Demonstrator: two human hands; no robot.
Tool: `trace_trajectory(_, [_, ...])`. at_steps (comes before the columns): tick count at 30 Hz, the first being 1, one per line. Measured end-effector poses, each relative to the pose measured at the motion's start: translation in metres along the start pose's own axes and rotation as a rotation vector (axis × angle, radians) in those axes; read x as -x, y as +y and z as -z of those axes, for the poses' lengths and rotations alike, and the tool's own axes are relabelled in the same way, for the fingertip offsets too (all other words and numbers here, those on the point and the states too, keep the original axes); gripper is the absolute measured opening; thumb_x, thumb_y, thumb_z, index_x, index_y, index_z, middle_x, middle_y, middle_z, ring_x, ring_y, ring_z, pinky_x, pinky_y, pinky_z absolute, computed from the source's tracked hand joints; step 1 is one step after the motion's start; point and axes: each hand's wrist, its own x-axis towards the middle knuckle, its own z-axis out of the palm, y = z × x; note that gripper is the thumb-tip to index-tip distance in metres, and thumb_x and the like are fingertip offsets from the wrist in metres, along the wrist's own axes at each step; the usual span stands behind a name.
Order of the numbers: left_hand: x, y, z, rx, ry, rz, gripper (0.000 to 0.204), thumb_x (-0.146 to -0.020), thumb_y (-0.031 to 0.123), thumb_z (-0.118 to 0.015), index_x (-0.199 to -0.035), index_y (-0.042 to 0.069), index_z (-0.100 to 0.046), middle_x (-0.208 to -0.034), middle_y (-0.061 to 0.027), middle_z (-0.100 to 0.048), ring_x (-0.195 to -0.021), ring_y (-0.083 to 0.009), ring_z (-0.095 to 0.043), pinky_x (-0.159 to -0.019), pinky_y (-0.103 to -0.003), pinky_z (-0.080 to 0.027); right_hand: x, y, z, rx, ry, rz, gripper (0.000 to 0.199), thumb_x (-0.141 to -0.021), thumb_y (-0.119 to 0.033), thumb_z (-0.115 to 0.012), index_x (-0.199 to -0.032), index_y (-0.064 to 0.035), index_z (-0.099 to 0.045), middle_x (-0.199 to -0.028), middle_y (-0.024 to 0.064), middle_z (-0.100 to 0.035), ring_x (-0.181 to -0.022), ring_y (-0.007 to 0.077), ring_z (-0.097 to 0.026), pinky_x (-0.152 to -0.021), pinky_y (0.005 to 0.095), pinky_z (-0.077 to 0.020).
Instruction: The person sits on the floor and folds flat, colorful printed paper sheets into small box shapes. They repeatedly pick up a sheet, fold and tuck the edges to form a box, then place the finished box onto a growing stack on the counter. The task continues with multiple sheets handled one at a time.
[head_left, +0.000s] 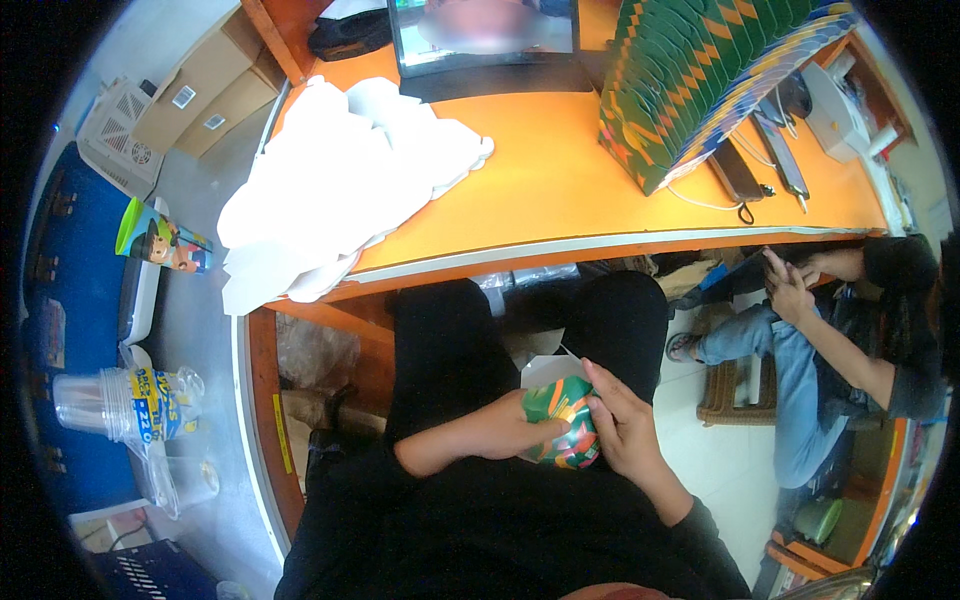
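Over my lap I hold a green paper carton point(560, 408) printed with orange, red and yellow leaf shapes. A white flap point(548, 371) stands up at its far side. My left hand point(497, 425) grips its left side, with the thumb laid across the printed front. From the right, my right hand point(625, 418) is closed round the other side, fingers pressed on the edge. Parts of the carton are hidden behind both hands. On the orange table ahead leans a tall stack of nested cartons point(690, 75) in the same green print.
A heap of white paper pieces point(325, 175) covers the table's left part, before a screen point(487, 40). Phones and cables point(735, 172) lie at the right. Stacked plastic cups point(125, 400) and a colourful cup point(160, 240) stand left. Another person point(815, 340) sits at the right.
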Motion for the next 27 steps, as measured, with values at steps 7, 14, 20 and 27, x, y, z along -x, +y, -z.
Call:
trace_trajectory(7, [0.0,-0.004,0.0,0.17,-0.045,-0.08,0.056,-0.094,0.042,-0.062,-0.133,0.004,-0.049,-0.123,-0.0165,-0.059,-0.112,-0.0269,-0.06,-0.094,-0.041,-0.051,-0.001,0.005,0.015,-0.322,-0.182,-0.047,0.042,-0.099,-0.016,-0.053,-0.139,-0.0029,-0.05,-0.142,0.0175,-0.052,-0.136,0.0314,-0.045,-0.114,0.04,-0.0313])
trace_trajectory(14, [0.01,0.022,0.006,0.163,-0.225,0.086,0.067,-0.092,0.052,-0.062,-0.138,0.006,-0.043,-0.127,-0.0173,-0.056,-0.118,-0.0289,-0.056,-0.095,-0.044,-0.051,-0.005,0.008,0.021,-0.66,-0.274,-0.282,0.047,-0.091,-0.003,-0.063,-0.136,-0.0059,-0.055,-0.137,0.0152,-0.056,-0.131,0.0252,-0.05,-0.109,0.0356,-0.0384])
trace_trajectory(20, [-0.004,0.0,0.003,0.208,-0.163,-0.068,0.058,-0.098,0.047,-0.055,-0.135,0.003,-0.046,-0.123,-0.0133,-0.058,-0.114,-0.0227,-0.059,-0.097,-0.036,-0.049,-0.012,0.004,0.013,-0.335,-0.178,-0.184,0.055,-0.085,-0.008,-0.068,-0.138,-0.0028,-0.052,-0.135,0.0189,-0.057,-0.126,0.028,-0.053,-0.105,0.0373,-0.0409])
trace_trajectory(27, [-0.01,0.026,0.01,0.295,0.043,-0.069,0.055,-0.101,0.041,-0.051,-0.136,0.001,-0.044,-0.125,-0.0122,-0.057,-0.114,-0.0191,-0.058,-0.099,-0.034,-0.047,-0.016,-0.02,0.013,0.37,-0.303,0.124,0.129,-0.06,-0.051,-0.086,-0.153,-0.0006,-0.013,-0.145,0.0238,-0.035,-0.135,0.0416,-0.033,-0.109,0.0513,-0.0259])
